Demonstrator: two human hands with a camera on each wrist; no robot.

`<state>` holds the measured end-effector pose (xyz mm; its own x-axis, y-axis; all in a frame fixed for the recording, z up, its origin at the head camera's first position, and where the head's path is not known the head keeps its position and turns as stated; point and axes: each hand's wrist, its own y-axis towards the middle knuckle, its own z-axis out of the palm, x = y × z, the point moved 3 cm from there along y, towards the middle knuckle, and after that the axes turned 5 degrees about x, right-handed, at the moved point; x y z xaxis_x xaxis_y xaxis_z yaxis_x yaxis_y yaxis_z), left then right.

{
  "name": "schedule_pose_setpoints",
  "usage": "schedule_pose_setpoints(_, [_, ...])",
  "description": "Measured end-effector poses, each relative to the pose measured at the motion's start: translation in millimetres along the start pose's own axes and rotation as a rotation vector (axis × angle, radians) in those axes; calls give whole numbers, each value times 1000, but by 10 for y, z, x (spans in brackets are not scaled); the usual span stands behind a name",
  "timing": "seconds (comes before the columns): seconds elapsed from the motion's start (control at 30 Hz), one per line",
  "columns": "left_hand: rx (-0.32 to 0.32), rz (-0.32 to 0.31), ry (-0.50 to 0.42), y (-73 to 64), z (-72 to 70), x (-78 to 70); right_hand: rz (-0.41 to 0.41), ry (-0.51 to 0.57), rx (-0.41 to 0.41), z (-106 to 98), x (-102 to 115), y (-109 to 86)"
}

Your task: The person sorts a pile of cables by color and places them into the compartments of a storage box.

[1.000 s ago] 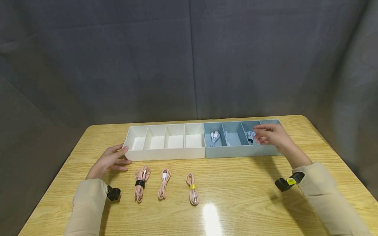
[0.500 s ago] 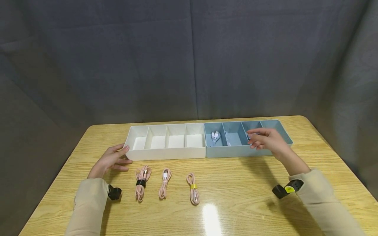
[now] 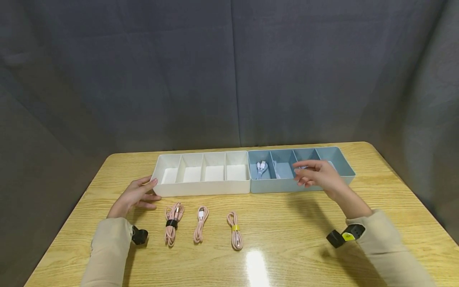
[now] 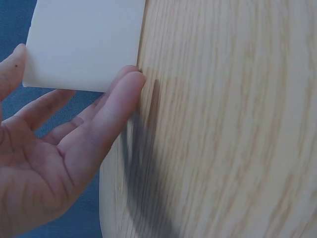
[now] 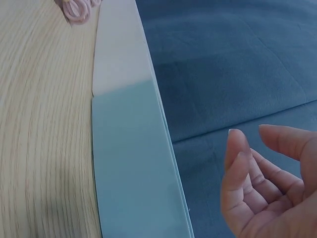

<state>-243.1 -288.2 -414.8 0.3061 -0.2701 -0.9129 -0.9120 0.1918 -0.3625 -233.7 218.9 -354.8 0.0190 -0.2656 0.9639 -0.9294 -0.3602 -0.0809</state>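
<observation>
My left hand (image 3: 138,194) rests its fingertips at the left end of a white four-part organizer box (image 3: 204,188). In the left wrist view its fingers (image 4: 111,111) are fairly straight along the box's end wall. Above the front of a blue divided organizer box (image 3: 272,186), my right hand (image 3: 317,175) hangs with bent, relaxed fingers, a gap between thumb and index finger and nothing held. A pale cable (image 3: 261,169) lies coiled in the blue box's leftmost compartment, another pale cable (image 3: 275,170) in the one beside it. My right hand partly hides the two right-hand compartments.
In front of the white box lie a pink cable bundle with a black strap (image 3: 173,223), a plain pink cable (image 3: 199,229) and a pink cable with a yellow band (image 3: 235,233). The boxes stand end to end on the wooden table (image 3: 287,247); a dark curtain (image 3: 236,71) hangs behind.
My right hand has moved left and slightly toward me along the blue box, uncovering its right end. My left hand has stayed at the white box.
</observation>
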Motion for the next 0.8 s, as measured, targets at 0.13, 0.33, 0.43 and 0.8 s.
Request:
schedule_pose_setpoints(0.13, [-5,-7,-3,-2,3,2,-4,24,15,56,14,7])
schedule_pose_setpoints(0.33, [-4,-4,-3,2,7,5,-28,12,43,153,27,13])
schedule_pose_setpoints(0.43, [-6,-9,0,6,11,15,-37,7,68,225,28,21])
schedule_pose_setpoints(0.8, [-10,-15,-6,4,10,12,-77,-13,138,453,56,63])
